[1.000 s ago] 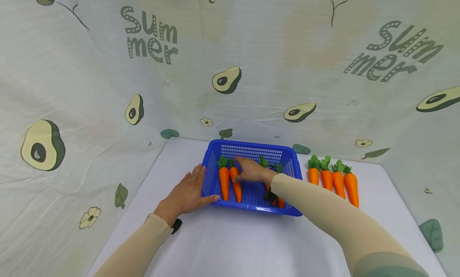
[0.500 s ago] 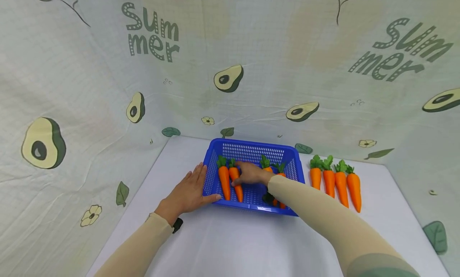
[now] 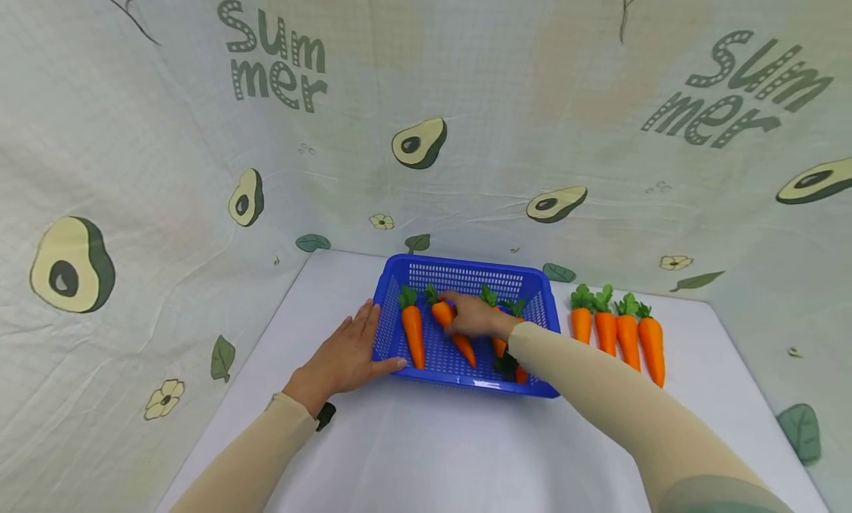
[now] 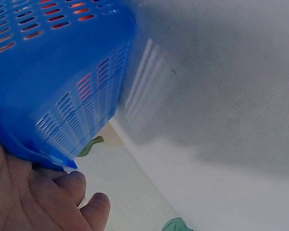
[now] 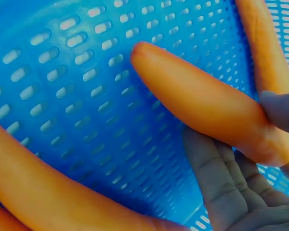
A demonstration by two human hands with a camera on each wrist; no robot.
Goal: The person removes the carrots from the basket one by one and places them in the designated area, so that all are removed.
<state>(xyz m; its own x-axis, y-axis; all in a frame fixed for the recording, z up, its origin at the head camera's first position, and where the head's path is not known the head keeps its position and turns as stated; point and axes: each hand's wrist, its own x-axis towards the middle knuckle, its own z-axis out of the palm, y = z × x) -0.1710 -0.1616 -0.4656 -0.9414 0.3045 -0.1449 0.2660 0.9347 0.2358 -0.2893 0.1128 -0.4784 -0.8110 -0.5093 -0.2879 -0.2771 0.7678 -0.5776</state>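
Note:
A blue plastic basket [image 3: 459, 382] with slotted walls stands on the table. My left hand [image 3: 342, 356] rests on its left rim, fingers straight and thumb along the front; in the left wrist view, the palm lies against the rim. My right hand [image 3: 474, 315] is inside the basket. It grips an orange carrot [image 5: 197, 98] between thumb and fingers near the leafy end; the carrot lies slanted, tip toward the front right. Left of it lies another carrot [image 3: 413, 335]. More carrots [image 3: 498, 345] lie at the basket's right, partly hidden by the right wrist.
Several carrots [image 3: 627, 339] with green tops lie in a row on the white table [image 3: 413, 446], right of the basket; the right sleeve [image 3: 592, 395] overlaps them. A cloth [image 3: 479, 180] printed with avocados hangs behind and at both sides.
The gripped carrot has turned, and its tip has swung right, away from the leftmost carrot. My right hand has shifted slightly right with it. The left hand stays on the rim.

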